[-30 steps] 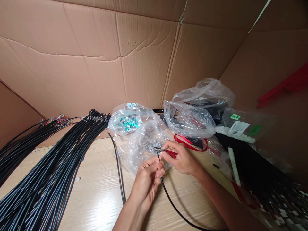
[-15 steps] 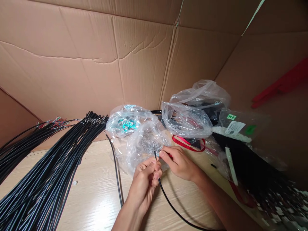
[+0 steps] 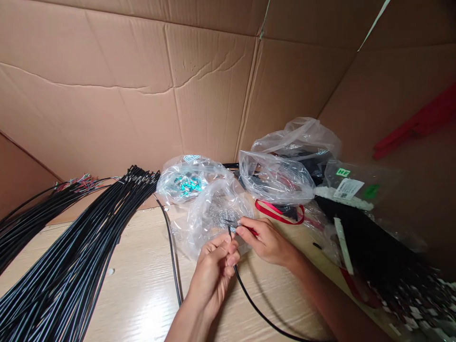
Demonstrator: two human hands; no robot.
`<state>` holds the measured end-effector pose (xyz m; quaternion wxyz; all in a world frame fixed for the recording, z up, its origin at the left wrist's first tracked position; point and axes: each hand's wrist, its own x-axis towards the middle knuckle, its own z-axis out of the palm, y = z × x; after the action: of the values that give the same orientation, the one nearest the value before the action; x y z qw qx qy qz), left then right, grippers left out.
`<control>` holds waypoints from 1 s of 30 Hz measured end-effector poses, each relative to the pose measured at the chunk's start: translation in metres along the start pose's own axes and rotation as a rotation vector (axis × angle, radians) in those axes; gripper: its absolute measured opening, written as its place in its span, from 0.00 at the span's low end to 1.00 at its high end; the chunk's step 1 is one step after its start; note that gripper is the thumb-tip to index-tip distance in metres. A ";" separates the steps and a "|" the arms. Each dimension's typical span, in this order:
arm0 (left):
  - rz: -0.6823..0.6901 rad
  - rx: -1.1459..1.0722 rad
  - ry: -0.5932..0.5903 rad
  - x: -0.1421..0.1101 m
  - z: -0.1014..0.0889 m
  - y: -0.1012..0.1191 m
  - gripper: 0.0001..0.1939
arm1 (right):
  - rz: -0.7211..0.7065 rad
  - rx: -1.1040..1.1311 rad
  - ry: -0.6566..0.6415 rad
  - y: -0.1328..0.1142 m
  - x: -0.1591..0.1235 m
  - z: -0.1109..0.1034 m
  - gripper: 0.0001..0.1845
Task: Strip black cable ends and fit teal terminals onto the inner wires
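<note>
Head view: our left hand [image 3: 214, 260] is pinching a black cable [image 3: 242, 282]; our right hand [image 3: 266, 241] is gripping red-handled pliers [image 3: 232, 223], partly hiding them.

Open tabletop [image 3: 142, 270] between cables [image 3: 71, 266], plastic bags [image 3: 201, 221] beyond

You were in a workshop, at a wiring bench: the light wood surface [image 3: 138, 266] carried black cable bundles [image 3: 81, 251] and clear bags of small parts [image 3: 190, 183], and cardboard [image 3: 124, 109] walled it in.
</note>
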<state>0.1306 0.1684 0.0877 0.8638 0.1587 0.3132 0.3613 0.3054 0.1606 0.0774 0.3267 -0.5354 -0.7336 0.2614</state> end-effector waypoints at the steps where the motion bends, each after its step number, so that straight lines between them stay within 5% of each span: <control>1: -0.001 -0.002 -0.001 0.000 0.000 0.000 0.18 | 0.001 0.006 0.002 0.000 0.000 0.000 0.18; 30: 0.008 -0.028 0.017 0.000 -0.002 -0.003 0.13 | 0.055 0.109 -0.046 -0.003 -0.001 0.001 0.18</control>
<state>0.1305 0.1666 0.0849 0.8618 0.1449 0.3147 0.3705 0.3027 0.1582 0.0787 0.3312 -0.5308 -0.7105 0.3220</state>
